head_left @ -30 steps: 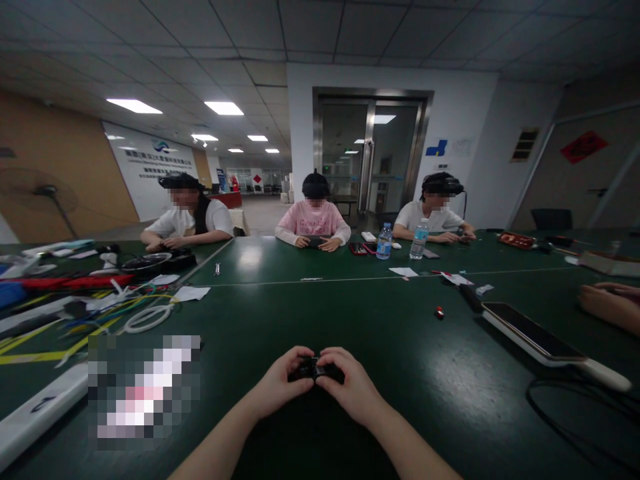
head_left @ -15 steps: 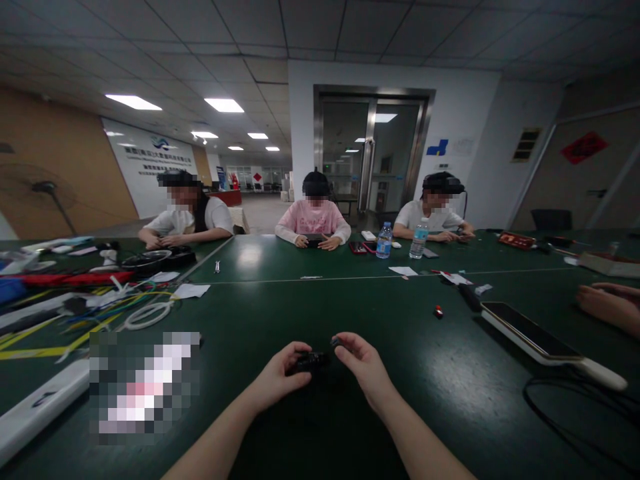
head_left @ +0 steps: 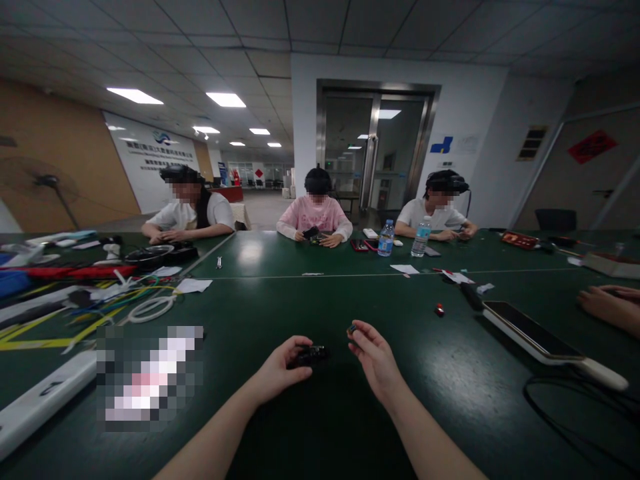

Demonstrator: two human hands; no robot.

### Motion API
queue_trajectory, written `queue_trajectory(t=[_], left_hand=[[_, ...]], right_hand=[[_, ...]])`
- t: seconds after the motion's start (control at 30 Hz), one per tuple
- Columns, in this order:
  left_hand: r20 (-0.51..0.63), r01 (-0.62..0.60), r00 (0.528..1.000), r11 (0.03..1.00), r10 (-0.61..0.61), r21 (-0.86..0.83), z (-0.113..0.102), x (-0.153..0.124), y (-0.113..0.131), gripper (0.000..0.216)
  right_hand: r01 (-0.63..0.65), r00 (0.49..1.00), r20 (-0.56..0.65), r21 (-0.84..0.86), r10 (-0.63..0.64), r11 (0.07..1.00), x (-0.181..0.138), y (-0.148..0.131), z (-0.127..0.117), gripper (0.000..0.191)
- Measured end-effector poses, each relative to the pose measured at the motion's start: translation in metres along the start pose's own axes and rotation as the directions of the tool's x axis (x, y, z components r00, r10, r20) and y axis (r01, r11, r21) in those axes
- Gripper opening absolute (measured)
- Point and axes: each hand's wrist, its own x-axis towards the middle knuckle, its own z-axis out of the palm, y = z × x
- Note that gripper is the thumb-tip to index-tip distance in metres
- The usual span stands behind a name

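Seated view along a dark green counter [head_left: 310, 300]. We see the left hand [head_left: 280, 365] curled around a small black device [head_left: 311, 355], thumb and fingers closed on its near end, holding it just above the counter. The right hand [head_left: 376, 355] sits just beside it but apart, with thumb and forefinger pinching a tiny dark part [head_left: 352, 329] raised a little higher than the device; what the part is cannot be told.

To the left of the left hand lie a tangle of cables [head_left: 125, 301] and a white strip [head_left: 40, 405]. To the right of the right hand lies a phone [head_left: 530, 331] on a long white bar, with a small red piece [head_left: 439, 309] beyond it. Across the counter three people sit behind two water bottles [head_left: 385, 239].

We judge the chief risk to be the tiny part slipping from so light a pinch: dark on a dark counter, it would be hard to find. The device, gripped by one end only, could also twist if pressed.
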Motion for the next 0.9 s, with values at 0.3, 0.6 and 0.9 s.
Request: queue_trajectory(t=[0.3,0.6,0.9], left_hand=[[0.004,-0.009,1.000,1.000,0.010,-0.026,0.0007,0.0041,-0.0046,0.045],[0.017,-0.021,1.000,1.000,0.021,-0.011,-0.0018,0.0037,-0.0085,0.045],[0.021,-0.020,1.000,1.000,0.020,-0.010,-0.0019,0.0026,-0.0080,0.044]], right_hand=[[-0.079,0.994,-0.053,0.245,0.095,0.966,0.0020,-0.0015,-0.0006,0.030],[-0.096,0.994,-0.036,0.220,0.107,0.971,0.0022,0.0015,-0.0015,0.030],[-0.113,0.993,-0.015,0.205,0.119,0.972,0.0003,0.0010,0.0002,0.029]])
